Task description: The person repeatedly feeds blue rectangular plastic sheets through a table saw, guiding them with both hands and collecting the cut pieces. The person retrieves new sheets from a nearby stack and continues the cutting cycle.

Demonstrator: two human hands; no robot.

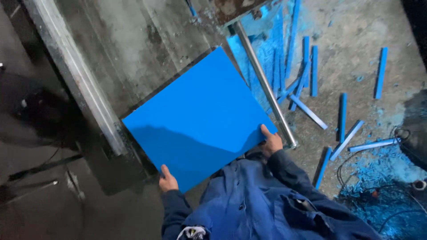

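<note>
— Two hands on one sheet: we hold the bright blue square panel point(200, 118) flat in front of us, turned so its corners point like a diamond.

— Where do our hands sit on it?

— Our left hand point(167, 180) grips the corner at about 7 o'clock, thumb lying on top of the blue face, the other fingers hidden beneath. Our right hand point(270, 143) closes on the corner at about 4 o'clock, thumb likewise on top, fingers tucked under the edge.

— And what lies under the panel?

— It covers much of a grimy grey metal work surface point(133, 40). A pale metal rail point(75, 75) runs from 11 o'clock down toward 8 o'clock, just beside the panel's left corner. A shiny steel bar point(266, 86) slants from 12 o'clock to 4 o'clock, passing right beside the panel's right edge and ending near our right hand.

— What else is near us?

— Beyond the bar, from 1 to 3 o'clock, narrow blue offcut strips point(314, 71) lie scattered on the dusty concrete floor point(356, 26), with blue dust smeared about. At 4 o'clock, dark cables point(378, 191) trail through a heap of blue shavings. Our blue work jacket point(258, 204) fills the view at 6 o'clock.
</note>
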